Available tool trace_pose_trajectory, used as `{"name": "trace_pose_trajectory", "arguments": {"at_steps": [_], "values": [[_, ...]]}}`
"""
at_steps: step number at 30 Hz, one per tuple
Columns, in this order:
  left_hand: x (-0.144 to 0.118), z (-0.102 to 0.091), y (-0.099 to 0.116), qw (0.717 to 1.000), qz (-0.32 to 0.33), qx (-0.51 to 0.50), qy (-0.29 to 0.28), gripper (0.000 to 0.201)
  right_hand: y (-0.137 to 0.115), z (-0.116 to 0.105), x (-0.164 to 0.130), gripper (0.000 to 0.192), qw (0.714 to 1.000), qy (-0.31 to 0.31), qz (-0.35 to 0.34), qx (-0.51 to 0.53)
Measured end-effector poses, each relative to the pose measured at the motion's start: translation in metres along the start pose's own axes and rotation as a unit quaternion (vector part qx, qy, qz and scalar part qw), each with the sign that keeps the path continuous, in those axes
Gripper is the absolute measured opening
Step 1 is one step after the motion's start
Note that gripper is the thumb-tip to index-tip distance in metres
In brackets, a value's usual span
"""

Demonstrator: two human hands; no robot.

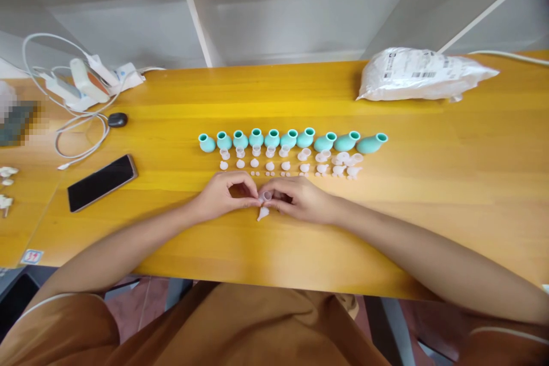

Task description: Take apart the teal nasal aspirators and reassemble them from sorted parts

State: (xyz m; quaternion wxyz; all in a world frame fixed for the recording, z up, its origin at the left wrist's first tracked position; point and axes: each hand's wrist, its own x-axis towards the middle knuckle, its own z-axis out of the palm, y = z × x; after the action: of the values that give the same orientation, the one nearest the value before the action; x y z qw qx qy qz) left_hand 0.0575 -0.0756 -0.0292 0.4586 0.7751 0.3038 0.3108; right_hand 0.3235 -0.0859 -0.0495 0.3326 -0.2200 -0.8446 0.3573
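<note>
My left hand [223, 191] and my right hand [302, 199] meet near the table's front edge, fingertips pinched. Between them is a small translucent plastic cup-shaped part [266, 197] with a round opening facing up. Fingers of both hands hide some of it. Just below it lies or hangs a translucent pointed tip [263, 214]; whether it touches the fingers I cannot tell. Beyond my hands stands a row of teal rubber bulbs [273, 138] with open necks. In front of them are rows of clear cup-shaped parts [284, 151], pointed tips [285, 166] and tiny discs [270, 174].
A white plastic package [420, 75] lies at the back right. To the left are a phone [102, 183], a black mouse-like object [117, 120], a white cable [103, 140] and a power strip with plugs [92, 83]. Small pale pieces [6, 201] lie at the far left.
</note>
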Motion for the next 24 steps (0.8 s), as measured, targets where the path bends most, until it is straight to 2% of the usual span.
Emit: {"name": "trace_pose_trajectory", "arguments": {"at_steps": [6,10,12,14,16,19,21,24], "values": [[0.0,0.0,-0.002,1.0,0.002,0.004,-0.005,0.032,-0.002,-0.001,0.001,0.015,1.0,-0.002,0.011,0.019],[-0.004,-0.005,-0.004,0.998,0.061,-0.002,0.016,0.039,-0.005,-0.002,0.0,0.014,0.999,0.001,0.028,0.031],[-0.007,-0.006,-0.004,0.993,0.107,0.045,0.009,0.04,-0.007,-0.003,-0.001,0.013,0.999,0.016,0.033,0.032],[-0.01,-0.004,-0.004,0.981,0.146,0.121,-0.027,0.038,-0.008,-0.004,-0.003,0.012,0.998,0.044,0.032,0.037],[-0.012,0.0,-0.003,0.96,0.175,0.21,-0.057,0.037,-0.009,-0.005,-0.004,0.01,0.996,0.072,0.029,0.042],[-0.014,0.01,-0.004,0.922,0.196,0.327,-0.067,0.052,-0.01,-0.005,-0.005,0.011,0.994,0.088,0.033,0.062],[-0.014,0.014,-0.004,0.909,0.197,0.362,-0.07,0.045,-0.009,-0.004,-0.004,0.014,0.988,0.082,0.056,0.116],[-0.012,0.015,-0.002,0.916,0.189,0.346,-0.074,0.023,-0.006,0.0,-0.003,0.021,0.971,0.089,0.09,0.201]]}}
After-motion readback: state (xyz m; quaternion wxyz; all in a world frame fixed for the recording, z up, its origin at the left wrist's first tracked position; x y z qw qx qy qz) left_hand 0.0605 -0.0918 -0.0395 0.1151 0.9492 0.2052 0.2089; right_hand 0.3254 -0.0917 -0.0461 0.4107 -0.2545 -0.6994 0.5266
